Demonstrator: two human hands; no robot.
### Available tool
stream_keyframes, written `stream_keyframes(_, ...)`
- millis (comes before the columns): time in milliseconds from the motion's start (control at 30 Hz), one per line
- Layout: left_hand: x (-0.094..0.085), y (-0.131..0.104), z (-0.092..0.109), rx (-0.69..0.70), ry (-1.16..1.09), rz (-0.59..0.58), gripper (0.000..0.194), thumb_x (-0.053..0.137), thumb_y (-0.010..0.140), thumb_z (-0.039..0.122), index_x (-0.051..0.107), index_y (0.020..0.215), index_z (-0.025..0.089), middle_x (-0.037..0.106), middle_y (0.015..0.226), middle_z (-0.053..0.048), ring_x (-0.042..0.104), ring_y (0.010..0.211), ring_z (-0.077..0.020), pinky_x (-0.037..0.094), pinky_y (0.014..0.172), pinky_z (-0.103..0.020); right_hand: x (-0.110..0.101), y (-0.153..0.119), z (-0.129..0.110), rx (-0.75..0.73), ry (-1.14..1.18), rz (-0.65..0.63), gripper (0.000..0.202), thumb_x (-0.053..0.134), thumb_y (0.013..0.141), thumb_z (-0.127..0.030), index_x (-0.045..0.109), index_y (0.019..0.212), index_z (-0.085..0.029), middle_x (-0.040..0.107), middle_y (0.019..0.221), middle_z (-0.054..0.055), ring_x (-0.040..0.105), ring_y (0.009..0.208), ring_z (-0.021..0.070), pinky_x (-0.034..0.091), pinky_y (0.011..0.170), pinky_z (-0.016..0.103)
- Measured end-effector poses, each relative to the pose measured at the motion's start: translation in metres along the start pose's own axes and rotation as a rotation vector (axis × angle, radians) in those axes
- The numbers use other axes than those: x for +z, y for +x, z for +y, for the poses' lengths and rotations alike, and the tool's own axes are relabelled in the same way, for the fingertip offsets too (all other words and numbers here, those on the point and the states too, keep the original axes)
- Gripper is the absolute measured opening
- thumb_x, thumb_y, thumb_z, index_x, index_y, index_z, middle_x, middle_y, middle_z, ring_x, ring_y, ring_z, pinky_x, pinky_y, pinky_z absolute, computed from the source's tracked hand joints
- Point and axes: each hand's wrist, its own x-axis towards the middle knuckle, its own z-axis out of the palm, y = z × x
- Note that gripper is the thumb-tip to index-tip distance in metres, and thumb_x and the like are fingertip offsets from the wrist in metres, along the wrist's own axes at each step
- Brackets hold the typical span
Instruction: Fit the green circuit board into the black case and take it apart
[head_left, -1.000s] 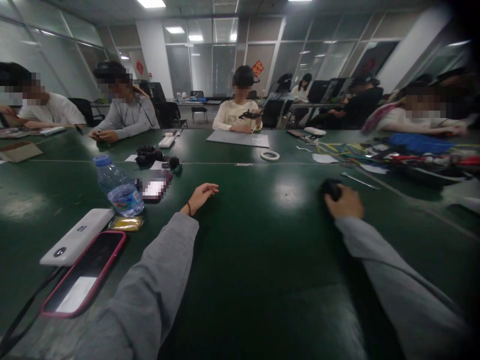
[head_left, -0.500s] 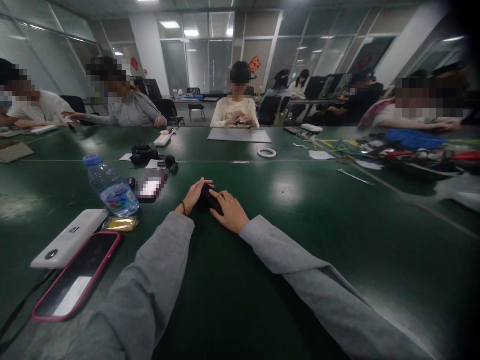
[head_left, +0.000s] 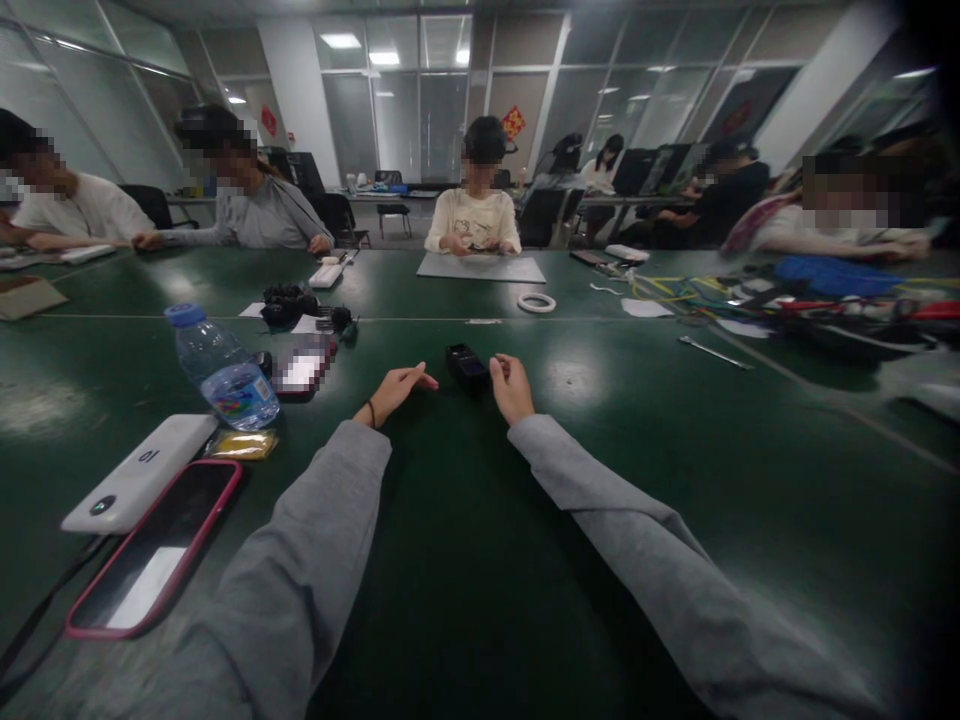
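Observation:
A small black box-shaped device with a dark screen (head_left: 466, 368) sits on the green table between my hands. To its left, my left hand (head_left: 399, 392) is open and holds nothing, its fingers stretched toward the device with a gap between. My right hand (head_left: 513, 388) is close against the device's right side, fingers loosely curled and apart. Whether its fingertips touch the device I cannot tell. The fingers are not wrapped round it.
On the left are a water bottle (head_left: 223, 370), a yellow packet (head_left: 241, 445), a white power bank (head_left: 142, 475) and a red-cased phone (head_left: 154, 550). Farther off lie a white ring (head_left: 536, 302), a wrench (head_left: 714, 352) and tangled cables (head_left: 832, 300). Several people sit around the table.
The black device has shifted right and slightly away from me, out from under my hands. My right hand has come off its top and moved to its right side; my left hand stays left.

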Motion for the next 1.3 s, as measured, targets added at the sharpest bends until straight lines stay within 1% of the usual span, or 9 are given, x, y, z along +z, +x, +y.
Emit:
stream_keyframes(167, 0.000, 0.002, -0.005, 0.036, -0.013, 0.030, 0.040, 0.047, 0.086, 0.048, 0.068, 0.093, 0.014, 0.069, 0.094, -0.009, 0.062, 0.087, -0.0173, 0.045, 0.088, -0.035, 0.000, -0.010, -0.015, -0.063, -0.069, -0.174, 0.067, 0.053, 0.078, -0.068, 0.048, 0.127, -0.022, 0.057, 0.112, 0.011, 0.053, 0.106, 0.0283, 0.041, 0.094, 0.048)
stream_keyframes(300, 0.001, 0.001, -0.004, 0.037, -0.015, 0.129, 0.039, 0.051, 0.085, 0.043, 0.059, 0.114, 0.017, 0.063, 0.115, -0.010, 0.060, 0.093, -0.0164, 0.044, 0.088, -0.033, -0.005, -0.011, -0.020, -0.079, 0.005, -0.223, 0.054, 0.053, 0.083, -0.059, 0.050, 0.125, -0.026, 0.058, 0.114, 0.008, 0.054, 0.106, 0.0264, 0.042, 0.093, 0.046)
stream_keyframes(500, 0.001, 0.000, -0.002, 0.047, -0.092, 0.216, 0.047, 0.044, 0.088, 0.048, 0.052, 0.127, 0.022, 0.051, 0.136, -0.009, 0.053, 0.114, -0.0195, 0.039, 0.097, -0.035, -0.011, -0.009, -0.019, -0.202, 0.167, -0.472, 0.045, 0.052, 0.086, -0.050, 0.052, 0.125, -0.028, 0.056, 0.118, 0.003, 0.053, 0.106, 0.0209, 0.042, 0.095, 0.040)
stream_keyframes(600, -0.002, 0.000, -0.002, 0.021, -0.131, 0.191, 0.048, 0.041, 0.088, 0.052, 0.059, 0.119, 0.019, 0.059, 0.126, -0.010, 0.054, 0.114, -0.0206, 0.038, 0.098, -0.035, -0.010, -0.006, -0.012, -0.184, 0.058, -0.330, 0.047, 0.052, 0.084, -0.054, 0.055, 0.122, -0.026, 0.056, 0.111, 0.006, 0.050, 0.105, 0.0230, 0.041, 0.094, 0.043)
stream_keyframes(700, -0.008, 0.001, -0.005, -0.025, -0.169, 0.180, 0.057, 0.036, 0.086, 0.059, 0.067, 0.099, 0.014, 0.070, 0.092, -0.010, 0.063, 0.091, -0.0196, 0.043, 0.086, -0.033, -0.009, 0.000, 0.001, -0.098, -0.025, -0.056, 0.046, 0.050, 0.084, -0.052, 0.057, 0.117, -0.020, 0.055, 0.103, 0.010, 0.050, 0.099, 0.0244, 0.042, 0.091, 0.044)
stream_keyframes(767, -0.010, 0.002, -0.007, -0.027, -0.174, 0.187, 0.059, 0.035, 0.085, 0.062, 0.068, 0.091, 0.014, 0.067, 0.071, -0.007, 0.063, 0.073, -0.0165, 0.045, 0.075, -0.031, -0.009, 0.004, 0.009, -0.037, -0.020, 0.073, 0.044, 0.048, 0.085, -0.051, 0.058, 0.113, -0.018, 0.056, 0.096, 0.009, 0.051, 0.093, 0.0235, 0.043, 0.088, 0.043)
stream_keyframes(833, -0.009, 0.002, -0.007, -0.011, -0.142, 0.175, 0.056, 0.038, 0.084, 0.062, 0.067, 0.085, 0.014, 0.063, 0.064, -0.005, 0.060, 0.065, -0.0141, 0.043, 0.069, -0.028, -0.008, 0.006, 0.013, -0.029, 0.016, 0.118, 0.044, 0.047, 0.085, -0.052, 0.058, 0.109, -0.017, 0.056, 0.091, 0.008, 0.052, 0.087, 0.0224, 0.044, 0.086, 0.042)
stream_keyframes(1033, -0.004, -0.002, 0.000, -0.016, -0.065, 0.129, 0.052, 0.041, 0.083, 0.060, 0.065, 0.089, 0.015, 0.066, 0.077, -0.006, 0.060, 0.076, -0.0146, 0.041, 0.068, -0.026, -0.005, 0.004, 0.008, -0.086, 0.147, 0.049, 0.047, 0.048, 0.084, -0.057, 0.059, 0.105, -0.017, 0.059, 0.092, 0.008, 0.054, 0.088, 0.0222, 0.045, 0.086, 0.041)
stream_keyframes(1300, -0.002, -0.002, 0.000, 0.009, 0.058, 0.084, 0.047, 0.045, 0.084, 0.055, 0.062, 0.104, 0.016, 0.067, 0.101, -0.009, 0.060, 0.092, -0.0164, 0.044, 0.080, -0.030, -0.005, -0.003, -0.003, -0.166, 0.169, -0.323, 0.053, 0.052, 0.085, -0.052, 0.048, 0.132, -0.027, 0.054, 0.121, 0.007, 0.049, 0.112, 0.0241, 0.038, 0.099, 0.046)
